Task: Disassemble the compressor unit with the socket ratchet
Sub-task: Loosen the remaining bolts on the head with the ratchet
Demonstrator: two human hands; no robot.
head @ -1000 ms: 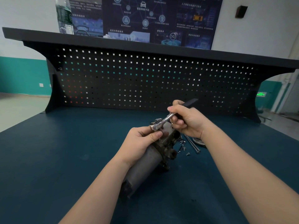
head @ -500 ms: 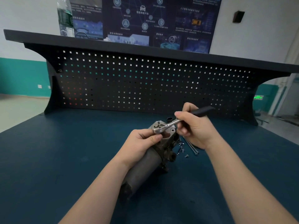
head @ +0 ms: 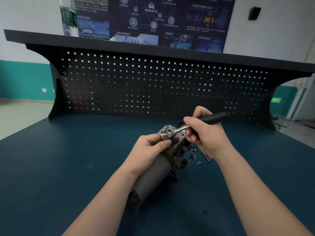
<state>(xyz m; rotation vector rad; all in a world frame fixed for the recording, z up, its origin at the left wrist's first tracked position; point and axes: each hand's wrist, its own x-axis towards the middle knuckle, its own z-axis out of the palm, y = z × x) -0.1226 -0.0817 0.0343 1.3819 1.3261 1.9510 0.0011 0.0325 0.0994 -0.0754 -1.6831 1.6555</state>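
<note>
The compressor [head: 158,169] lies on the blue bench [head: 51,167], its long axis running from near me up and away to the right. My left hand [head: 150,152] grips its upper end. On that end sits the ratchet [head: 172,131] head, handle pointing right toward the pegboard [head: 153,86]; my right hand [head: 206,135] grasps the handle. Loose bolts [head: 194,155] lie just right of the compressor, partly hidden under my right hand.

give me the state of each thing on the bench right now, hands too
compressor: lying on the bench, far end raised
ratchet: head seated on the compressor's top end
left hand: grips the compressor near the top
right hand: holds the ratchet handle
loose bolts: lying on the bench beside the compressor
water bottle: upright on the shelf
</note>
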